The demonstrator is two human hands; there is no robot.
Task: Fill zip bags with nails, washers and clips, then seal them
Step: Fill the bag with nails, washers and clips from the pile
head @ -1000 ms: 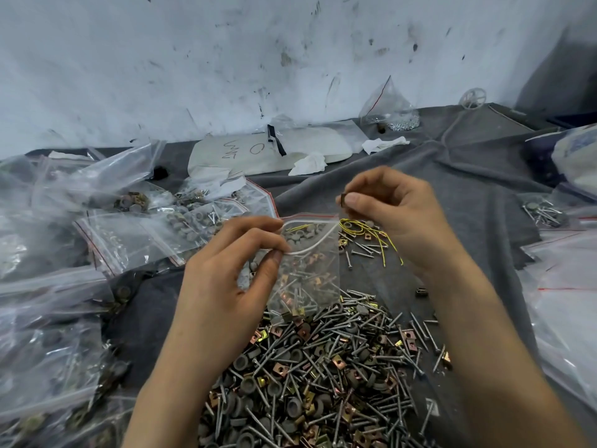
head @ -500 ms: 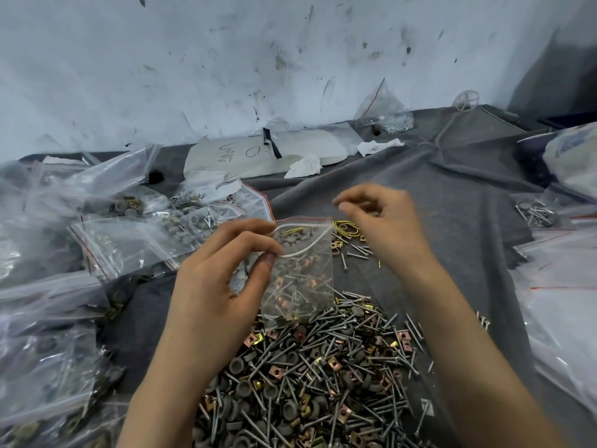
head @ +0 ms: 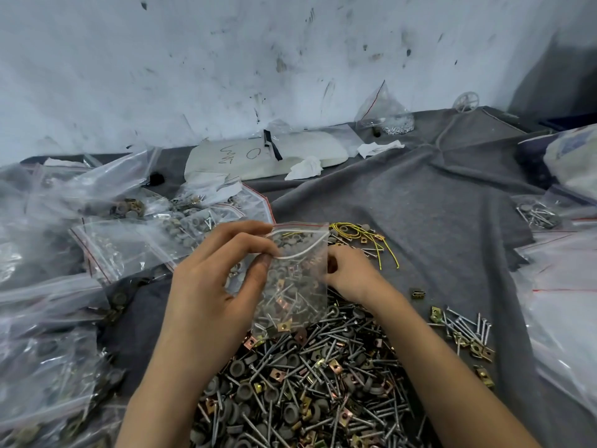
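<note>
Two hands, one zip bag (head: pixel 298 287): left hand (head: pixel 210 286) pinches, right hand (head: pixel 350 273) beside.

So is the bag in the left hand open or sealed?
Open. The zip bag gapes at the top: its white zip strip bows away from the red-edged lip; the left hand pinches it.

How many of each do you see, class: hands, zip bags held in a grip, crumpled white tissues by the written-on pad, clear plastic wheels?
Hands (left hand, right hand): 2
Zip bag in the left grip: 1
Crumpled white tissues: 2
Clear plastic wheel: 1
Total: 6
</note>
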